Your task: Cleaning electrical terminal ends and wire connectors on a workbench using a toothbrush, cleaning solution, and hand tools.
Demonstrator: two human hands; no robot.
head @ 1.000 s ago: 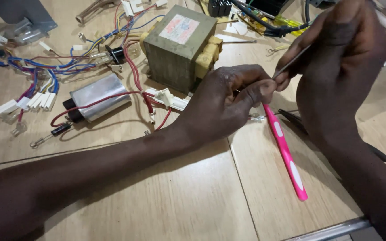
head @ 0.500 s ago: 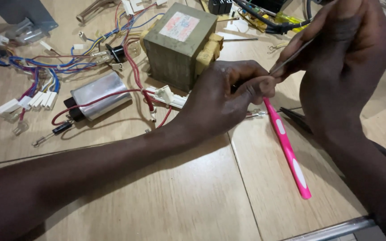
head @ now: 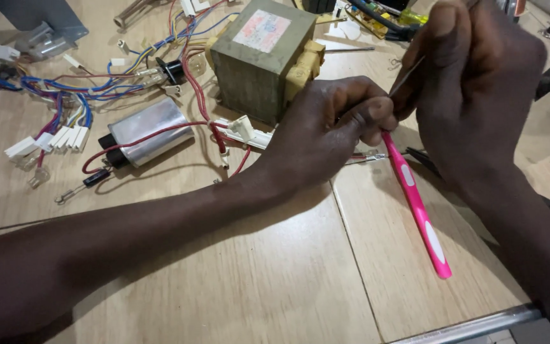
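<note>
the left hand (head: 326, 137) is closed around the top of a pink toothbrush (head: 418, 210). the toothbrush slants down and to the right over the table (head: 256, 286). the right hand (head: 472, 89), just beside, pinches a thin metal pin (head: 407, 76) pointing at the left fingers.

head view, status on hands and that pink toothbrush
Left hand grips pink toothbrush, handle hanging down. Right hand pinches thin metal rod. Transformer close behind.

Glossy pink plastic toothbrush (head: 418, 213); matt wood-grain table (head: 275, 286); capacitor (head: 151, 130) probably brushed metal.
</note>
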